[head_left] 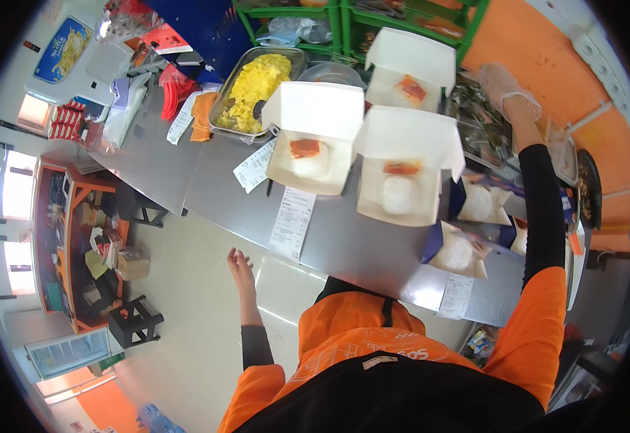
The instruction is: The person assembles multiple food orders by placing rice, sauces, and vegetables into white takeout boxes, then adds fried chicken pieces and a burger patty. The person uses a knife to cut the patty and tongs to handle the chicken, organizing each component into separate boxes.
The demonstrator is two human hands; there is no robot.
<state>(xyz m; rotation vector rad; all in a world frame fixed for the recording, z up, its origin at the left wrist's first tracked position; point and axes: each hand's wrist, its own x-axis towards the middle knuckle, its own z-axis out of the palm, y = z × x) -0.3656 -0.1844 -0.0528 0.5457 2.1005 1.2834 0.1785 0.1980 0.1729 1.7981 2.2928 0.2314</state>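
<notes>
My right hand [508, 88], in a clear plastic glove, reaches far right over a tray of dark, leaf-like pieces [473, 119]. Its fingers are too indistinct to show whether they grip anything. Bare and with loosely spread fingers, my left hand [241, 271] hangs below the counter's near edge, holding nothing. Open white takeaway boxes stand on the counter: a left one [315, 108], a right one [408, 133] and a far one [412, 58]. White rice mounds [309, 164] and reddish-orange slices [305, 149] lie in the two nearer boxes; the far one shows a similar slice [411, 88].
Smaller blue-and-white boxes with rice [455, 251] stand at the counter's right. Receipts [292, 224] hang over the steel counter's [217, 191] front edge. Behind are a glass dish of yellow scrambled egg [261, 86] and a green rack [340, 29]. A black stool [136, 320] stands left.
</notes>
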